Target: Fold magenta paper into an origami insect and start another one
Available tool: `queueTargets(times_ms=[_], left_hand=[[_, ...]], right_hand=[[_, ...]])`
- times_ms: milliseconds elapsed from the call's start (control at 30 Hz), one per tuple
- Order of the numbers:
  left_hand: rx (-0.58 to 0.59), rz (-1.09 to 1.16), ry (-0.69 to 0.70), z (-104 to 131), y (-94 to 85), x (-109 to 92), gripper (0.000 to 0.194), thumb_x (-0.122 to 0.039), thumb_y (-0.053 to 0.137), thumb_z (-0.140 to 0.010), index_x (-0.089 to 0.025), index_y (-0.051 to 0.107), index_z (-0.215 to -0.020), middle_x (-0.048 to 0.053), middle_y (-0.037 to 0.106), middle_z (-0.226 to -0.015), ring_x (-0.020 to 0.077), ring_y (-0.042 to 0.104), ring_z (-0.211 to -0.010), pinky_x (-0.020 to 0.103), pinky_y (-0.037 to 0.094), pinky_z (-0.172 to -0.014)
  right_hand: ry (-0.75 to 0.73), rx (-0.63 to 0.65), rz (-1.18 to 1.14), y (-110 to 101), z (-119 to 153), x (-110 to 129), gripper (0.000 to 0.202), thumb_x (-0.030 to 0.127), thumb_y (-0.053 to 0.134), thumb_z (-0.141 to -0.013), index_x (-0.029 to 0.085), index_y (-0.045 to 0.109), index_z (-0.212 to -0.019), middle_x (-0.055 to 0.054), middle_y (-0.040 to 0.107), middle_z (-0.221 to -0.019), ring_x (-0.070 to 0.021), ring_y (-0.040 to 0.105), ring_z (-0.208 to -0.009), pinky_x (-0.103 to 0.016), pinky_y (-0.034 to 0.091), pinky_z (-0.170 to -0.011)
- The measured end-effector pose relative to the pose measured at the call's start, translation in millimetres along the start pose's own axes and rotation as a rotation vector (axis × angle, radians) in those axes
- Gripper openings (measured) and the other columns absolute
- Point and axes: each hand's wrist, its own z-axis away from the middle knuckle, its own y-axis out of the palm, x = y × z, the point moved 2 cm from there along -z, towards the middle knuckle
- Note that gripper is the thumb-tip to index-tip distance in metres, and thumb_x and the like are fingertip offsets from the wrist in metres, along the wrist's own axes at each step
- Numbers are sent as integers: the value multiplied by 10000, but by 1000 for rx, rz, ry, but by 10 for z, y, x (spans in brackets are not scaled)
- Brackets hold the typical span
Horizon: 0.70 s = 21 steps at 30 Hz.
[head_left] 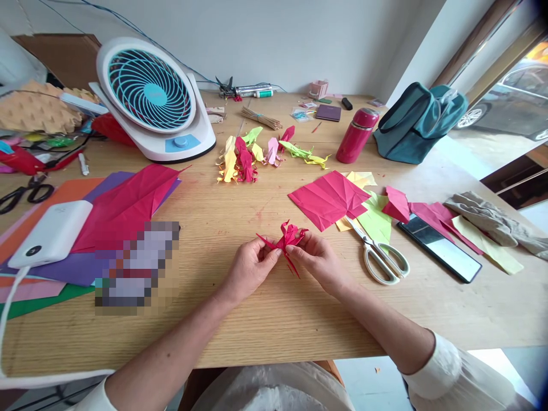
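Note:
Between my two hands, a little above the front part of the table, is a red folded-paper figure [287,235] with thin pointed limbs. My left hand [253,264] pinches its left side between thumb and fingers. On the other side, my right hand [317,258] pinches it with the thumb pressed near its middle. Fingertips hide part of the folds. Just beyond lies a creased red paper sheet [327,200]. White-handled scissors [381,257] rest to the right of my right hand, their blades pointing toward that sheet.
Several finished paper figures [245,160] stand farther back. A fan [149,97], stacked coloured paper [128,200] and a white power bank [53,231] are on the left. To the right are a phone [440,245], a red flask [357,136] and a teal bag [417,125].

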Motion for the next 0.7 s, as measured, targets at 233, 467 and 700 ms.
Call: queueTargets(times_ms=[233,467,700], left_hand=[[-7,106,-109,2,-39,7,220,-352,772,-724,-163,661,-707,-23,612,-614,97,506,-555,220,406,-541],[8,168,-158,3,-75,-10,290,-384,827,-680,-150,710,-804,2,662,-706,91,507,-577,225,400,-553],[-29,150,-123,14,-83,-15,281,-382,817,-700,-152,659,-670,-42,538,-563,71,418,-504,225,329,-499]], right_hand=[[-10,-30,27,-24,-11,12,367,537,805,-731,218,638,-806,-17,694,-767,-172,624,-733,-323,522,-713],[5,-14,42,20,-5,64,433,598,806,-695,221,615,-788,-3,669,-743,-152,593,-682,-293,493,-649],[5,31,12,52,-7,57,422,583,810,-698,221,599,-751,0,650,-736,-161,593,-714,-306,488,-700]])
